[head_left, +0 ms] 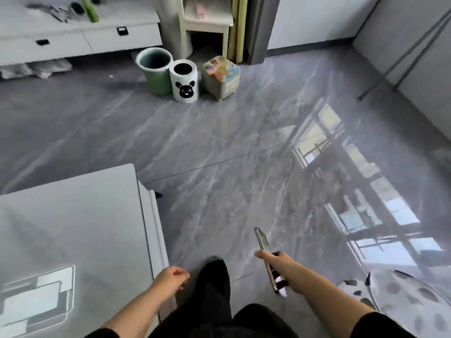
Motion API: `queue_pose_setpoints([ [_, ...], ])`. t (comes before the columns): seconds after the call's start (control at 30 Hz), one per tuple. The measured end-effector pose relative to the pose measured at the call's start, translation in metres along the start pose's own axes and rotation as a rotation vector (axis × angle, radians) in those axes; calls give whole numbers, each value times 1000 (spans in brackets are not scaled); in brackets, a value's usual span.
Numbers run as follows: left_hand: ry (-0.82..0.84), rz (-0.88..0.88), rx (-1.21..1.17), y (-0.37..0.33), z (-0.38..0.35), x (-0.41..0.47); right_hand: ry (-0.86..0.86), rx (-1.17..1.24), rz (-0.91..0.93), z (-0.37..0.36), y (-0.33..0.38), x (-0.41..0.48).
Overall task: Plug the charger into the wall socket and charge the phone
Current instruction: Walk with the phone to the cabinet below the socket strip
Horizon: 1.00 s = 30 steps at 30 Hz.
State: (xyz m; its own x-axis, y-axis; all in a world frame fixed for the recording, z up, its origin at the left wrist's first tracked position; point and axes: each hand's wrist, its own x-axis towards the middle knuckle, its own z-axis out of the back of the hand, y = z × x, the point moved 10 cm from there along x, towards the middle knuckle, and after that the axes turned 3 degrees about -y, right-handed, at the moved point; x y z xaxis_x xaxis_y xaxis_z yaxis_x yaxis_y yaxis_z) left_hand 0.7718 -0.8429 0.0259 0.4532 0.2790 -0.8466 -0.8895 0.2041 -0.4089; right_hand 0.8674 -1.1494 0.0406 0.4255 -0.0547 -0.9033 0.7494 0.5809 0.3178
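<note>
Looks like the carrying stage: right hand (280, 264) has its fingers wrapped around the phone (267, 257), edge-on above the floor (219, 142). Left hand (172, 276) is loosely curled, empty. No charger or socket visible, so finding those comes next.

Bright, cool daylight filled the room. A window's glare reflected off the glossy floor (244, 147) at right. Motion blur softened everything; edges curved outward.
</note>
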Motion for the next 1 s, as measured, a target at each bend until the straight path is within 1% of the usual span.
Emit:
queue_pose_setpoints([
  [0.13,-31,24,-80,-46,17,33,33,-105,-6,27,53,24],
  [0.33,-77,-16,-317,-146,47,81,69,-259,-116,78,131,69],
  [0.43,-131,15,-487,-187,72,111,83,-327,-126,99,189,99],
  [0.57,-222,79,-633,-222,102,146,92,-411,-88,113,292,149],
  [0.73,-248,151,-785,-238,129,165,172,-481,-60,79,413,196],
  [0.87,-292,218,-878,-241,166,181,268,-558,39,22,508,217],
  [1.0,-304,262,-938,-247,220,201,344,-551,106,-42,599,230],
])
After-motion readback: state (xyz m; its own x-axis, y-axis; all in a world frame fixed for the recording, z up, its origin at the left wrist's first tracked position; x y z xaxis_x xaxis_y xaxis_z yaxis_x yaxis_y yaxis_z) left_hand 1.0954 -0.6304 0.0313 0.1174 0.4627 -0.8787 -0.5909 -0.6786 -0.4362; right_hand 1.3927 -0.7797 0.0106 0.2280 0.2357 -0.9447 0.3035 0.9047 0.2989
